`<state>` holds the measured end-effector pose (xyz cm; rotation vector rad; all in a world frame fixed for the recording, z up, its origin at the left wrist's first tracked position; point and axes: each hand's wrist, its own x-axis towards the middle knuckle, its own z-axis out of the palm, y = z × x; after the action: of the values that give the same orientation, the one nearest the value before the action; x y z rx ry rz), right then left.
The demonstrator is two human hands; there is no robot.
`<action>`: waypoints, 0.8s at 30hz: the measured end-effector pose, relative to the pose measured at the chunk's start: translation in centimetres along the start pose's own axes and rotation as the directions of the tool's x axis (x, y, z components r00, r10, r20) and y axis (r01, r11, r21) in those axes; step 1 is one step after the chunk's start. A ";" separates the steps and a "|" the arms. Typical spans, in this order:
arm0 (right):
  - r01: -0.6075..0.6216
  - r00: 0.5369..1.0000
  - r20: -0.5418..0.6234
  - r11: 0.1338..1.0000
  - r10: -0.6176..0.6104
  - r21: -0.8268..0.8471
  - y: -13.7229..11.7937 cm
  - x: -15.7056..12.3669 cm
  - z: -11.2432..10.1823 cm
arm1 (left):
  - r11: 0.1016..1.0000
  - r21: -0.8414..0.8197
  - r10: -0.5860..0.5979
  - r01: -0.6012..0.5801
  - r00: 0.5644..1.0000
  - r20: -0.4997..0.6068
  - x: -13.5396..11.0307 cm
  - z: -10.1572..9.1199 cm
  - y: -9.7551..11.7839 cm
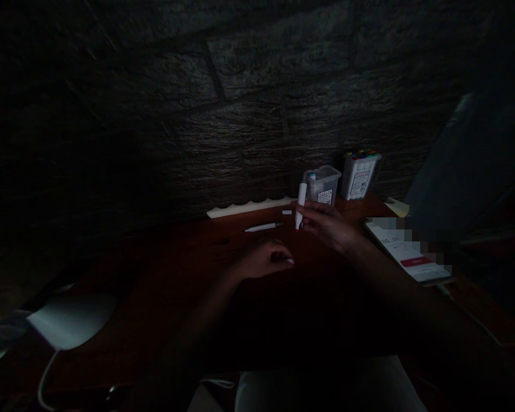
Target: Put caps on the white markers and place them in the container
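Note:
My right hand (328, 226) is closed around a white marker (301, 200), held nearly upright with its red end pointing down at the table. My left hand (264, 257) rests low over the table to the left, its fingers loosely curved, with a gap between thumb and fingers and nothing visible in it. Beyond the left hand, an uncapped white marker (262, 228) lies on the wood. A small white cap (286, 212) lies between that marker and the upright one. Behind my right hand stands a clear plastic box (330, 182) with a blue-ended marker (312, 176) inside.
A second box (355, 177), full of markers with coloured ends, stands against the stone wall (240, 131). On the right lies a lit phone or tablet (407, 252) with a cable. A pale wavy-edged strip (251, 207) runs along the wall. A white object (71, 320) with a cord sits at left.

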<state>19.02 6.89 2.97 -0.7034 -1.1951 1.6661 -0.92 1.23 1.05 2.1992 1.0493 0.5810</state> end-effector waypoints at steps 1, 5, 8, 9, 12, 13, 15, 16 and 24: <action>0.015 1.000 0.013 1.000 -0.015 0.024 -0.1 -0.1 0.2 | 0.998 -0.066 -0.028 0.023 0.996 -0.084 0.1 -0.1 0.1; 0.077 0.996 -0.038 0.996 -0.075 0.045 -0.4 -0.3 0.7 | 0.899 -0.434 -0.238 0.058 0.897 -0.373 0.3 -1.0 0.2; 0.123 0.989 -0.078 0.992 -0.122 0.008 -0.3 -0.2 0.8 | 0.712 -0.702 -0.365 -0.024 0.841 -0.399 0.5 -1.7 0.3; 0.142 0.986 -0.091 0.990 -0.142 -0.009 -0.2 -0.2 0.8 | 0.634 -0.770 -0.401 -0.067 0.823 -0.403 0.5 -1.9 0.4; 0.185 0.972 -0.128 0.979 -0.195 -0.087 -0.1 -0.5 0.9 | 0.424 -0.887 -0.505 -0.183 0.765 -0.399 0.8 -2.1 0.8; 0.201 0.968 -0.126 0.971 -0.217 -0.127 -0.1 -0.7 1.0 | 0.375 -0.903 -0.531 -0.208 0.751 -0.393 0.8 -2.1 0.9; 0.260 0.954 -0.089 0.939 -0.286 -0.227 -0.2 -1.2 1.3 | 0.311 -0.920 -0.553 -0.240 0.741 -0.381 0.9 -2.2 1.1; 0.303 0.942 -0.060 0.910 -0.332 -0.282 -0.3 -1.5 1.5 | 0.295 -0.922 -0.553 -0.252 0.741 -0.380 1.0 -2.2 1.1; 0.513 0.812 0.038 0.682 -0.582 -0.522 -0.5 -2.7 3.1 | 0.345 -0.909 -0.558 -0.235 0.727 -0.400 1.1 -2.0 0.7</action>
<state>17.63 3.20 4.37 -0.6628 -1.5841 0.7779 -1.16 2.45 3.06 0.7475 0.8692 1.5092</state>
